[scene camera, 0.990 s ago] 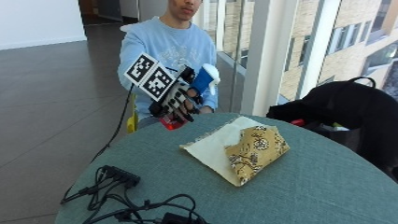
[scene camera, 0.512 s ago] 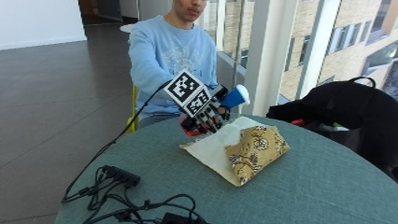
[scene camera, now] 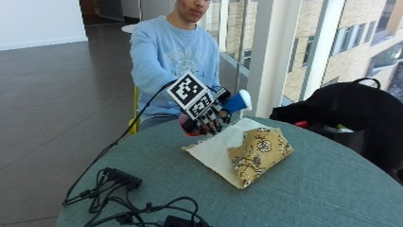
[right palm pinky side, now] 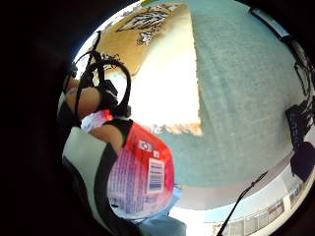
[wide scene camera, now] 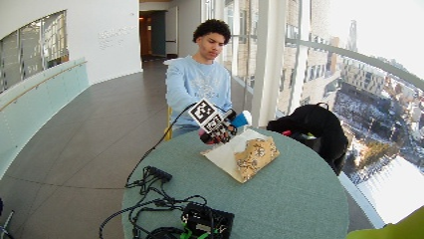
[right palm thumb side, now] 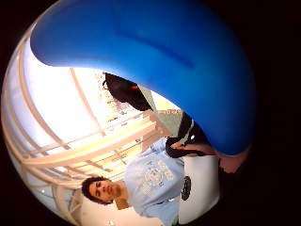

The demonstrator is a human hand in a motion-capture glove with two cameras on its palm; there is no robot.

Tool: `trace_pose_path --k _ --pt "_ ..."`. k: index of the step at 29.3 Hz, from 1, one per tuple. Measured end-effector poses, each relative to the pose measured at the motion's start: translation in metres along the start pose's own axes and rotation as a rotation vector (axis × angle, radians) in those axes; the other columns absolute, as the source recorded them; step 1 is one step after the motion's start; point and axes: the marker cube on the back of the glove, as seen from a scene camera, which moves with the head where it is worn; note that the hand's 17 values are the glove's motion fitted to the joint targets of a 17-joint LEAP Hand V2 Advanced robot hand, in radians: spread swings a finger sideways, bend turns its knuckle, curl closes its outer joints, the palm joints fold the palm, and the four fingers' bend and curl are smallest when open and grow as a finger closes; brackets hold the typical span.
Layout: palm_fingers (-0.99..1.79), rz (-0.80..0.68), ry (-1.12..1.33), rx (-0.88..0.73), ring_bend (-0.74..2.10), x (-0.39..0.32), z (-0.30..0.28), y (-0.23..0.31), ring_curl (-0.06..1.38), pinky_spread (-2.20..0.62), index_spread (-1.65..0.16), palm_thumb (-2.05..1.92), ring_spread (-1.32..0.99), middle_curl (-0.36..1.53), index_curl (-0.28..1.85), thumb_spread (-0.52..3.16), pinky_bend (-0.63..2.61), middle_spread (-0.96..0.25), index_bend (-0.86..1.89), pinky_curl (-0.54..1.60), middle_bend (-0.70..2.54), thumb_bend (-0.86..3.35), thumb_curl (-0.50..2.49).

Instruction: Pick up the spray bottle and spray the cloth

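Above the cloth (scene camera: 242,151), gloved fingers (scene camera: 207,124) wrap the spray bottle (scene camera: 236,101)

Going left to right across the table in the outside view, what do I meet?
Black cables on the round table, then the gloved right hand holding the spray bottle up, then the folded cloth, then the black bag beyond the table's far edge.

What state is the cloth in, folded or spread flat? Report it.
Folded: the cream, yellow-patterned cloth has its patterned part doubled over the plain side, humped on the round teal table.
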Motion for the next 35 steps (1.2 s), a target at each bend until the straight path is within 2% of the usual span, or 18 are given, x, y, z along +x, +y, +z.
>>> trace_pose_path --k 28,35 --pt "1.06 -0.036 -0.006 0.007 0.59 -0.009 0.002 0.000 0.39 0.13 -0.25 0.94 0.00 0.46 0.14 0.81 0.38 -0.08 0.06 0.37 0.36 -0.02 0.62" --pt "1.06 -0.152 -0.039 0.060 0.59 -0.045 0.008 0.006 0.39 0.12 -0.25 0.94 0.00 0.46 0.14 0.81 0.38 -0.08 0.06 0.37 0.37 -0.02 0.62"
